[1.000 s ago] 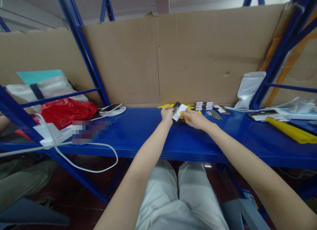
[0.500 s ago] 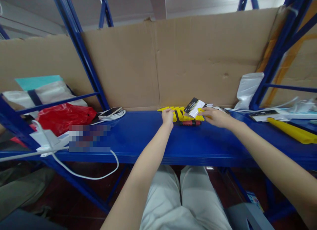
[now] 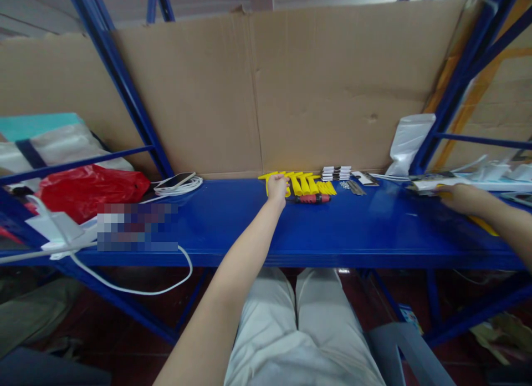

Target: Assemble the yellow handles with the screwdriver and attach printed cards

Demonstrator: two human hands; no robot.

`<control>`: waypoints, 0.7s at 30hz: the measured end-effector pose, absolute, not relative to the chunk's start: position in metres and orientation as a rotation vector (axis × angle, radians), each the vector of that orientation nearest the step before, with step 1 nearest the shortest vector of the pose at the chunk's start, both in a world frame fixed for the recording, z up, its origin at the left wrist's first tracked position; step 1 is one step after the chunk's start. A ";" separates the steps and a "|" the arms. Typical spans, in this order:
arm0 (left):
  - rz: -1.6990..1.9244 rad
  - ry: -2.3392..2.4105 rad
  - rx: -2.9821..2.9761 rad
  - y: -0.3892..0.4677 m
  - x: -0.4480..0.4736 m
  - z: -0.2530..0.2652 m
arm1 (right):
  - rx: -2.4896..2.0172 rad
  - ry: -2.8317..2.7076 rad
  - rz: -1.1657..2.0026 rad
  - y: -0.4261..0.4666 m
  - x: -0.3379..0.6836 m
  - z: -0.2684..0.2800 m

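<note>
My left hand (image 3: 277, 187) is closed at the left end of a row of yellow T-shaped plastic tools (image 3: 305, 182); what its fingers hold is hidden. In front of the row lies a red-and-black screwdriver-like tool (image 3: 312, 198). Several thin yellow pieces (image 3: 326, 188) lie at the row's right end. My right hand (image 3: 467, 199) is far to the right, its fingers bent at printed cards (image 3: 420, 187). A bit of yellow shows at its fingertips, too blurred to name. Under that hand lies a long yellow thing (image 3: 482, 225), partly covered.
Stacked white-and-black cards (image 3: 336, 172), small metal pieces (image 3: 356, 187) and another card (image 3: 366, 178) sit by the cardboard wall (image 3: 332, 86). A phone (image 3: 177, 180) on a coiled cable, a red bag (image 3: 91, 192) and a white power adapter (image 3: 58, 228) are left. Blue posts (image 3: 124, 86) flank the shelf.
My right hand has moved from the yellow tools, where it held a black-and-white card with yellow on it, to the far right. My left hand stays by the row. The view has shifted slightly.
</note>
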State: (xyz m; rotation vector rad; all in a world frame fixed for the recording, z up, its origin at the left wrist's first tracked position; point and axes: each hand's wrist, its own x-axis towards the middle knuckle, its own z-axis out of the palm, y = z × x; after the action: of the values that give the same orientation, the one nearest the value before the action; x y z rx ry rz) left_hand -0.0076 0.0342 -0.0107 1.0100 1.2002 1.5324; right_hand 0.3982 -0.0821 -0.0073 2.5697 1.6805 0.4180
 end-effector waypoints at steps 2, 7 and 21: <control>1.527 1.203 1.010 0.034 -0.007 -0.011 | 2.555 1.605 0.332 -0.085 0.405 -0.010; 1.523 1.189 1.002 0.032 -0.007 -0.010 | 2.558 1.518 0.281 -0.082 0.410 -0.016; 1.487 1.200 1.053 0.033 -0.007 -0.012 | 2.560 1.516 0.208 -0.066 0.393 -0.015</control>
State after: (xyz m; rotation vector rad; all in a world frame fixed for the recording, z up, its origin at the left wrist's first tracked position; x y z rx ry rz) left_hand -0.0074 0.0334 -0.0120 1.0531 1.1998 1.4866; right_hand 0.3926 -0.0655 -0.0145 2.5600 1.5155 0.2081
